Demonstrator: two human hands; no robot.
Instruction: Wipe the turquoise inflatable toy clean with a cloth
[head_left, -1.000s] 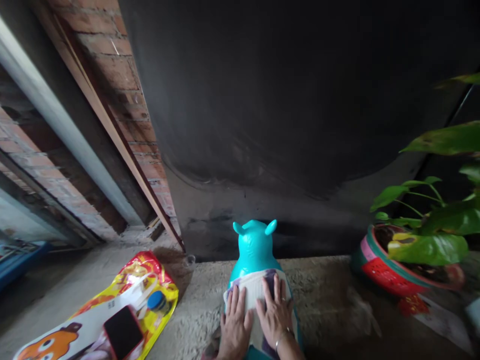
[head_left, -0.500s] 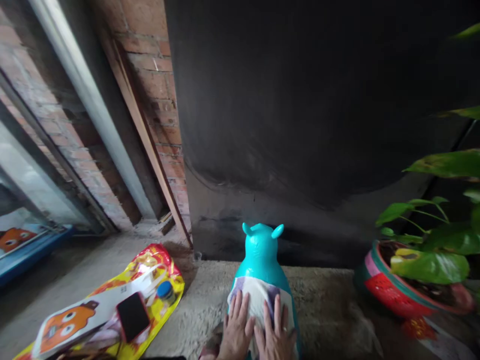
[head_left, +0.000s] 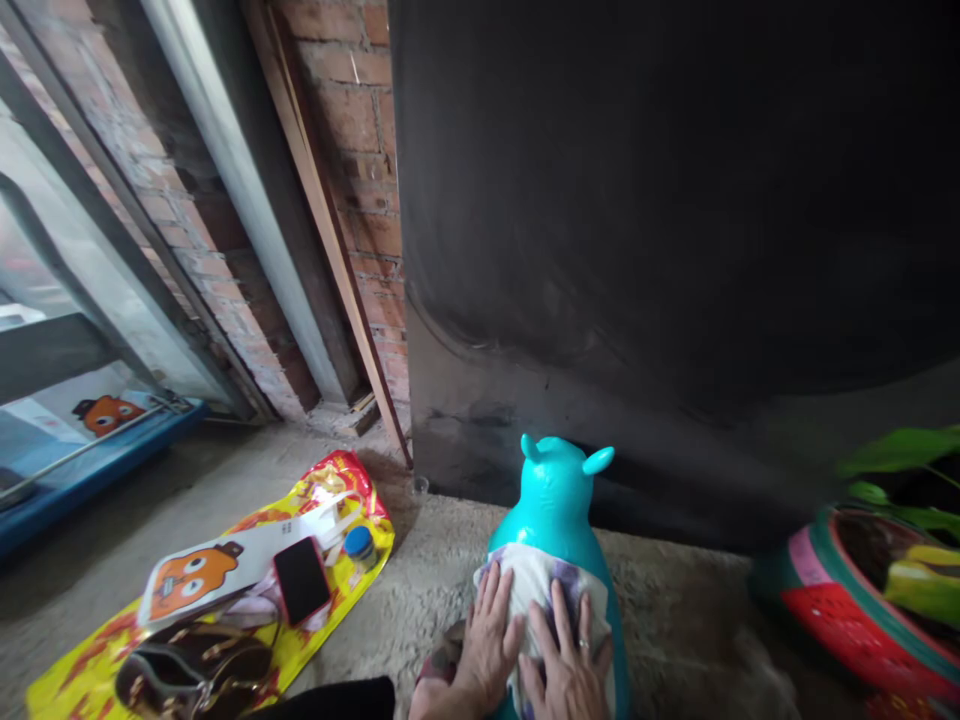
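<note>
A turquoise inflatable animal toy (head_left: pixel 556 495) with two small ears stands on the concrete floor, its head toward the dark panel. Over its back is spread a white cloth (head_left: pixel 529 572) with purple patches. My left hand (head_left: pixel 491 640) lies on the cloth's left part, fingers stretched out. Beside it, my right hand (head_left: pixel 566 655) rests palm down with fingers spread, a ring on one finger. Both hands press flat on the cloth; neither grips it. The lower part of the toy is hidden beneath the hands and cloth.
Left on the floor, a yellow-red plastic bag (head_left: pixel 75 670) bears a phone (head_left: pixel 301 580), a blue-capped jar (head_left: pixel 361 546), a white bag with an orange cartoon (head_left: pixel 191 580) and a brown handbag (head_left: pixel 195 670). A painted plant pot (head_left: pixel 847 610) stands right. The dark panel (head_left: pixel 637 200) rises ahead.
The view has swung left, bringing the brown handbag fully into sight and pushing the plant toward the right edge. Both hands stay flat on the cloth over the toy.
</note>
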